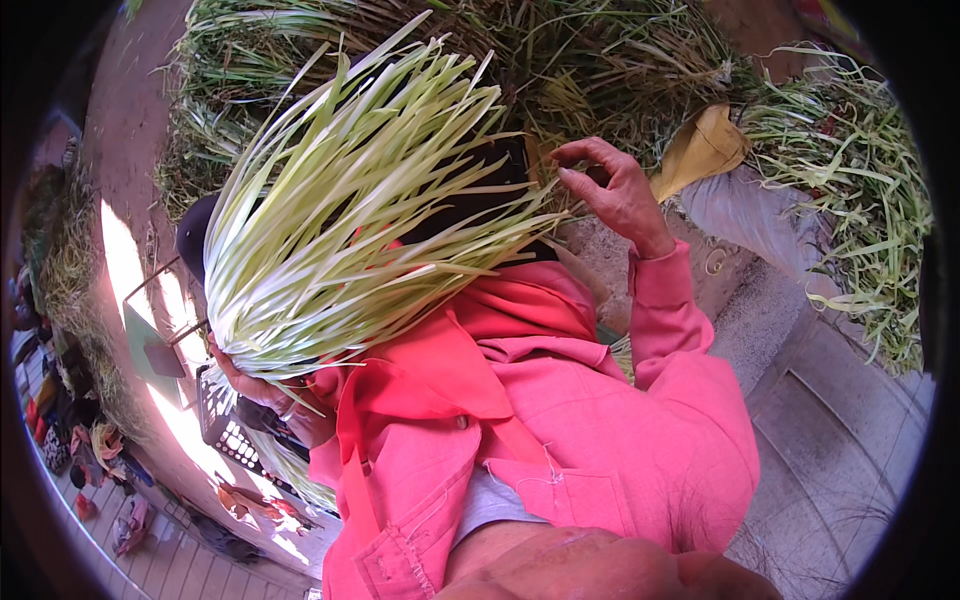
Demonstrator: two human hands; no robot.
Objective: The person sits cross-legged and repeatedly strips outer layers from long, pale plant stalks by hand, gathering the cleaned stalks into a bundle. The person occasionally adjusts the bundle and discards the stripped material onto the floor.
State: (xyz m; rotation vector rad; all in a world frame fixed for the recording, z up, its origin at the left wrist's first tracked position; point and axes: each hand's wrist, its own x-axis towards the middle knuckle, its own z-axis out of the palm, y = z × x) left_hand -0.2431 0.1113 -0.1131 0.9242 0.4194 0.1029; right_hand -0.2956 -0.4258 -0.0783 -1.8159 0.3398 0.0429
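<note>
A large bunch of pale yellow-green leafy stalks, perhaps yellow chives (pixel 352 217), lies fanned out across my lap. Its white base is gripped by my left hand (pixel 259 386), partly hidden under the bunch at the lower left. My right hand (pixel 611 187) is raised by the leaf tips at the right, thumb and index finger curved with a gap between them. The tip of one leaf ends close to that thumb; whether they touch is unclear. Below the bunch is a red apron (pixel 450 375) over my pink jacket.
A black perforated plastic crate (pixel 232 442) with more stalks stands at the lower left. Heaps of green leaves (pixel 637 67) lie along the top, and another pile (pixel 862 195) at the right. A yellow-brown sheet (pixel 701 150) lies between them. Several people sit at the far left.
</note>
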